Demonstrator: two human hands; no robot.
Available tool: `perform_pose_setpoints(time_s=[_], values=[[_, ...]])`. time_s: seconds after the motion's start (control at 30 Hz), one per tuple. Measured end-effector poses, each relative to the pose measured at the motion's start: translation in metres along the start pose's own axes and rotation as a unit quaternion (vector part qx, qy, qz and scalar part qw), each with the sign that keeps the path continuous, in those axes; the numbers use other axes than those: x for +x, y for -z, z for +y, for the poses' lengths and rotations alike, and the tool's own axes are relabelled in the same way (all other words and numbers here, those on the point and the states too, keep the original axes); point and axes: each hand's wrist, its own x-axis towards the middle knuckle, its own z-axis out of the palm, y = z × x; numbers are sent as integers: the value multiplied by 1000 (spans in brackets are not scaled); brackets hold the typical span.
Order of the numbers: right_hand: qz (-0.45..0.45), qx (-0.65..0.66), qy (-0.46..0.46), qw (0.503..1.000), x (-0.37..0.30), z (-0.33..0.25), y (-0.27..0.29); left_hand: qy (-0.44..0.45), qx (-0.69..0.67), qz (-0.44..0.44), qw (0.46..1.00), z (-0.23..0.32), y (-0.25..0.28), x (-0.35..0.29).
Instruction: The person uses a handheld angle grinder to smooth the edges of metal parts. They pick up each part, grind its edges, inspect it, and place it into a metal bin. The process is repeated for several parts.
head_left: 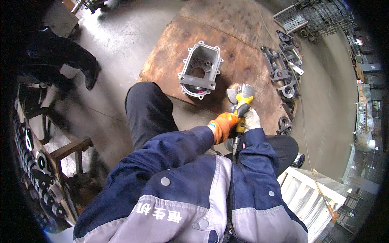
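Both my hands are closed around a yellow angle grinder (242,99) with a grey head, held over the near edge of a wooden board. My left hand (223,126), in an orange glove, wraps its body from the left. On the other side, my right hand (251,119) in a whitish glove grips it; some of its fingers are hidden. A hose runs from the grinder's rear toward me. Left of the grinder and apart from it, a grey cast metal housing (184,72) lies with its opening upward, bolt lugs around its rim and a bar across its near part.
Several dark metal brackets (279,75) line the right edge of the wooden board (162,52). A rack of ring-shaped parts (41,160) stands at left. Another person's dark-clad leg (79,54) shows at upper left. A white slatted crate (310,192) and a cable lie at right.
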Motion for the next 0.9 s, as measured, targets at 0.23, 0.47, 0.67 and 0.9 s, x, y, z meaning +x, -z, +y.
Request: perform_pose_setpoints(time_s=[0.23,0.47,0.67,0.9], values=[[-3,45,-37,998,12,-4,-24,-267,691,18,672,30,14,-19],[-31,-96,-38,994,69,45,14,-93,554,162,811,63,0,-46],[96,-218,-52,970,111,86,48,-147,551,139,809,76,1,-68],[-27,19,-104,994,77,48,-3,-108,614,159,766,83,-4,-61]])
